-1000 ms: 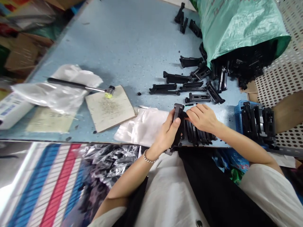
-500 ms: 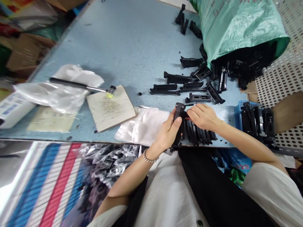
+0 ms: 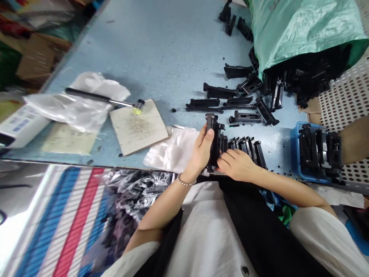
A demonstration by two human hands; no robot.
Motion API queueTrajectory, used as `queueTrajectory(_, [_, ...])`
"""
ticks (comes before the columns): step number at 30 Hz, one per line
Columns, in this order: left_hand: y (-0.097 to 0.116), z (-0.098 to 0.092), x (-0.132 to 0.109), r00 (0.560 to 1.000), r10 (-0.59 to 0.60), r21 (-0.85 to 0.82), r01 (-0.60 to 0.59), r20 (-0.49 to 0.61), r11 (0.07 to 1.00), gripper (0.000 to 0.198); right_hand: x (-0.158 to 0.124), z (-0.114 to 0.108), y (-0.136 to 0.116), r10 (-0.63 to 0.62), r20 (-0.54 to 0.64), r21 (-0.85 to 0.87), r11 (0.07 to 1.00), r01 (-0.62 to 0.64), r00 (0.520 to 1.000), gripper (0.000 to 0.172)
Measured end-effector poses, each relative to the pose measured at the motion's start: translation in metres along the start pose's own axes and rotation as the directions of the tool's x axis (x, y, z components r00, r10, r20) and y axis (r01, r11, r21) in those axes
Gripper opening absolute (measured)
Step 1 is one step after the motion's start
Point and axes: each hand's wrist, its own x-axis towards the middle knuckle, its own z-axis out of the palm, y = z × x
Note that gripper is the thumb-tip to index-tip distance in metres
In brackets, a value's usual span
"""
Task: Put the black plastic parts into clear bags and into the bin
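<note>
Tabletop (image 3: 155, 50), speckled blue, under black plastic parts (image 3: 219, 91)

A pale blue speckled worktop (image 3: 161, 50) runs across the view, dotted with small black crumbs. At its far end a green plastic sack (image 3: 302, 30) lies on its side, spilling black plastic parts (image 3: 219, 91) that sit scattered over the top. A tight row of the same parts (image 3: 248, 148) lies near the front edge, not far from a crumpled white plastic sheet (image 3: 173, 150). A blue basket (image 3: 296, 154) packed with more parts sits at the right. To the left, a hammer (image 3: 98, 97) rests its head on a square of pale board (image 3: 138, 127), near another plastic sheet (image 3: 66, 111), a paper (image 3: 67, 140) and a white box (image 3: 20, 127)
</note>
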Motion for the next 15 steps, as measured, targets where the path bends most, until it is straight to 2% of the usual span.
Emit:
queueTrajectory(2, [-0.002,0.002,-0.002,0.997,-0.064,-0.058,0.066,0.036,0.996,0.045,-0.002,0.012,-0.004,-0.058,-0.018,-0.072,0.996,0.057,0.998,0.044])
queueTrajectory(4, [-0.011,0.001,-0.005,0.989,-0.132,-0.136,0.139,0.061,0.981,0.05,-0.002,0.022,-0.001,-0.035,0.01,-0.042,0.998,0.035,0.999,0.047])
queueTrajectory(6, [-0.023,-0.004,-0.005,0.981,-0.189,-0.227,0.192,0.034,0.955,0.054,-0.003,0.029,0.006,0.046,0.078,0.036,0.998,-0.049,0.996,0.046])
queueTrajectory(8, [-0.034,-0.009,-0.003,0.97,-0.243,-0.321,0.225,-0.015,0.92,0.056,-0.004,0.029,0.013,0.193,0.155,0.115,0.971,-0.212,0.969,0.04])
queueTrajectory(11, [-0.042,-0.011,-0.004,0.956,-0.29,-0.401,0.248,-0.046,0.882,0.055,-0.002,0.022,0.016,0.454,0.192,0.269,0.828,-0.492,0.87,0.033])
queueTrajectory(13, [-0.042,-0.006,-0.01,0.958,-0.276,-0.391,0.224,-0.083,0.893,0.056,0.0,0.017,0.008,0.503,0.192,0.431,0.728,-0.533,0.843,0.039])
queueTrajectory(15, [-0.041,0.0,-0.016,0.967,-0.23,-0.363,0.175,-0.114,0.915,0.054,0.002,0.016,-0.003,0.495,0.212,0.588,0.625,-0.514,0.843,0.059])
